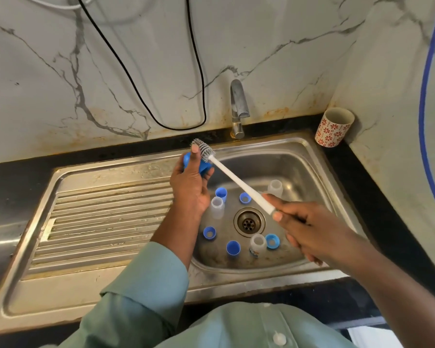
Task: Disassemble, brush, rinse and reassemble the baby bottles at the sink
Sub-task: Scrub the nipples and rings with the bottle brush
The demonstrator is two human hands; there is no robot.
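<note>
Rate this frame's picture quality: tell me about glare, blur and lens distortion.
Head view: wide-angle bending curves the blue hose and the counter edges; soft glare lies on the steel draining board and basin; the brush and both hands, left and right, are fairly sharp; light is even, shadows faint.

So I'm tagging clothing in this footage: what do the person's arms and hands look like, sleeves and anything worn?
The left hand is bare, with no glove, ring or watch visible. Its arm wears a pale sage-green fabric shirt sleeve, pushed up to mid-forearm and bunched in folds. The right hand is bare too, and its forearm is uncovered as far as the frame shows. The green shirt front has white buttons.
</note>
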